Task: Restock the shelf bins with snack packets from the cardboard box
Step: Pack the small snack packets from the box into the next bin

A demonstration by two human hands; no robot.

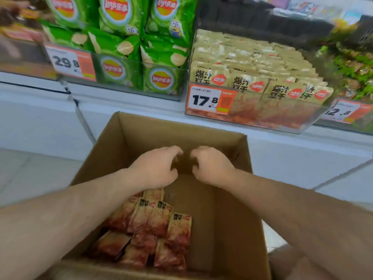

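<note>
An open cardboard box point(228, 209) sits below the shelf, with several tan-and-red snack packets point(159, 223) lying in its near left part. Both my hands hover inside the box near its far wall. My left hand point(156, 167) is curled with fingers apart, just above the top of the packet pile, and holds nothing. My right hand point(211, 165) is curled the same way beside it over bare box floor. On the shelf above, a clear bin point(262, 116) priced 17.8 holds rows of the same packets point(252, 63).
A bin of green crisp bags point(129, 47) priced 29.8 stands to the left of the packet bin. Another bin with green-wrapped snacks point(355, 77), priced 12.8, is at the right. The white shelf front point(282, 154) runs behind the box, above pale floor tiles.
</note>
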